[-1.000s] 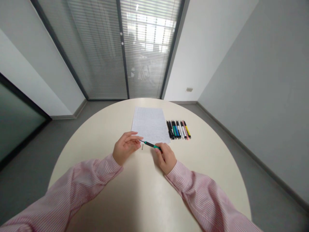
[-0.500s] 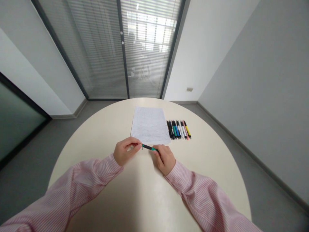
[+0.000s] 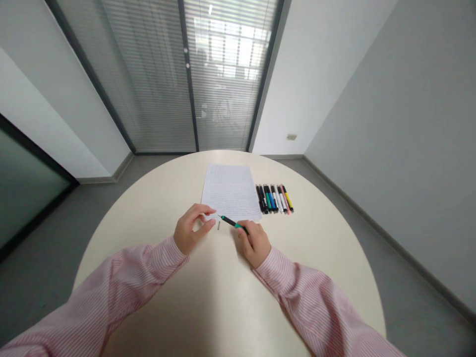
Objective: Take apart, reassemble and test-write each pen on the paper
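A slim black pen (image 3: 227, 220) with green bands is held at its rear by my right hand (image 3: 256, 243), its thin tip pointing up and left. My left hand (image 3: 193, 229) stands just left of that tip, thumb and fingers apart, with nothing visible between them. A small greyish cylindrical piece (image 3: 218, 225) lies on the table below the pen tip, between the hands. Beyond the hands is a sheet of lined paper (image 3: 230, 191); the pen tip is over its near edge.
Several pens and markers (image 3: 274, 199) in black, green, blue, white, pink and yellow lie side by side right of the paper. Everything is on a round cream table (image 3: 167, 193). A glass partition with blinds (image 3: 226, 109) stands behind it.
My left thumb and fingers have parted and come away from the pen's tip. The pen has tilted, its tip rising a little. The small greyish piece shows more plainly now.
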`<state>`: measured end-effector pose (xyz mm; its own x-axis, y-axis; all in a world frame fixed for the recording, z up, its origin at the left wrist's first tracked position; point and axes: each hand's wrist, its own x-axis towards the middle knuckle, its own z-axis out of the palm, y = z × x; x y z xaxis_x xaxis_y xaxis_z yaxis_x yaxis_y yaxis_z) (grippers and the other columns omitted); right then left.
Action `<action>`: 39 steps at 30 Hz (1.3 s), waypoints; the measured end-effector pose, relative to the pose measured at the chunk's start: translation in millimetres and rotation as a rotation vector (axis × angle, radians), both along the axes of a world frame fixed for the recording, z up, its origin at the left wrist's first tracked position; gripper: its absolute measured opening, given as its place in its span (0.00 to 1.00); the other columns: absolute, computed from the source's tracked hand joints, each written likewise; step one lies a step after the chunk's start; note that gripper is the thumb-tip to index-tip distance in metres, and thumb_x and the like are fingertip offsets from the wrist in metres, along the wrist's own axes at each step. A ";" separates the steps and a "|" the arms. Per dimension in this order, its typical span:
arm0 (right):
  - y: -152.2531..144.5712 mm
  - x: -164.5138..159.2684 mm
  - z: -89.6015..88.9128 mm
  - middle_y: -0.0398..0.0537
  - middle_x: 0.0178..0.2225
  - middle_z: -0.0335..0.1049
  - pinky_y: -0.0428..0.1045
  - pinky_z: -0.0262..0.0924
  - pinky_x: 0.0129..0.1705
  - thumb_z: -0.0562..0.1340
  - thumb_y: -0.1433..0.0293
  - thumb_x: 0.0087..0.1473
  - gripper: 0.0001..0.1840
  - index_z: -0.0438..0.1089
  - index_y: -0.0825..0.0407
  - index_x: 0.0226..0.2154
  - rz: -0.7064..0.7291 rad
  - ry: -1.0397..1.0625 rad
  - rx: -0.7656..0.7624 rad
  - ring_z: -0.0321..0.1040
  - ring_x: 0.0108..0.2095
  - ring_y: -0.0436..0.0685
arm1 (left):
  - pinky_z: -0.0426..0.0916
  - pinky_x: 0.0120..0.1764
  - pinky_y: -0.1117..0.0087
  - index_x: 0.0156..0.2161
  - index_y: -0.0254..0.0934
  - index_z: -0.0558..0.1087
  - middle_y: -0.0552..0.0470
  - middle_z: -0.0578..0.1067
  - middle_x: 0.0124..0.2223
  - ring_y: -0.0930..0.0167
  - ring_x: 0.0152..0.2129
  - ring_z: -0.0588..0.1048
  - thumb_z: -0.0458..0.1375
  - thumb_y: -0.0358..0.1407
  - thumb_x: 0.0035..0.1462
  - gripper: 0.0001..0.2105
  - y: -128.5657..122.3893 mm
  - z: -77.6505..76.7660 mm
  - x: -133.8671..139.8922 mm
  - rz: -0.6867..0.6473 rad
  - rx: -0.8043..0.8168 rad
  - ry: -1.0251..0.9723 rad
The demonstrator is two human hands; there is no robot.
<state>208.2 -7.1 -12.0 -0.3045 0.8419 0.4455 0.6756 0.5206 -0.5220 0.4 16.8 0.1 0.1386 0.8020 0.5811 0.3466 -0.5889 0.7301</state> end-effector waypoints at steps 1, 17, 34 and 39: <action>0.7 0.3 0.3 0.48 0.29 0.68 0.50 0.54 0.36 0.48 0.68 0.59 0.11 0.64 0.53 0.37 -0.021 0.023 -0.017 0.64 0.32 0.55 | 0.68 0.38 0.67 0.42 0.36 0.70 0.47 0.72 0.40 0.69 0.37 0.70 0.56 0.33 0.53 0.10 1.4 -0.9 -0.9 0.041 0.052 0.083; 2.2 -0.7 2.9 0.47 0.27 0.68 0.49 0.57 0.35 0.47 0.66 0.59 0.13 0.65 0.52 0.34 -0.058 0.086 -0.073 0.65 0.30 0.55 | 0.55 0.52 0.51 0.38 0.40 0.75 0.47 0.67 0.53 0.56 0.54 0.53 0.59 0.36 0.52 0.08 4.0 -13.9 -1.9 0.067 0.241 0.632; 1.3 0.7 1.2 0.47 0.26 0.68 0.48 0.58 0.34 0.48 0.67 0.59 0.12 0.65 0.52 0.35 -0.060 0.093 -0.075 0.65 0.29 0.54 | 0.61 0.41 0.63 0.33 0.38 0.74 0.49 0.73 0.32 0.67 0.35 0.67 0.58 0.36 0.53 0.05 13.3 -11.5 -10.8 0.010 0.324 0.572; 1.0 0.4 2.6 0.47 0.26 0.68 0.48 0.58 0.34 0.48 0.66 0.59 0.12 0.65 0.52 0.35 -0.061 0.090 -0.073 0.65 0.29 0.54 | 0.62 0.38 0.65 0.31 0.39 0.75 0.49 0.71 0.32 0.68 0.32 0.65 0.57 0.36 0.54 0.05 14.8 -11.7 -13.4 -0.021 0.363 0.667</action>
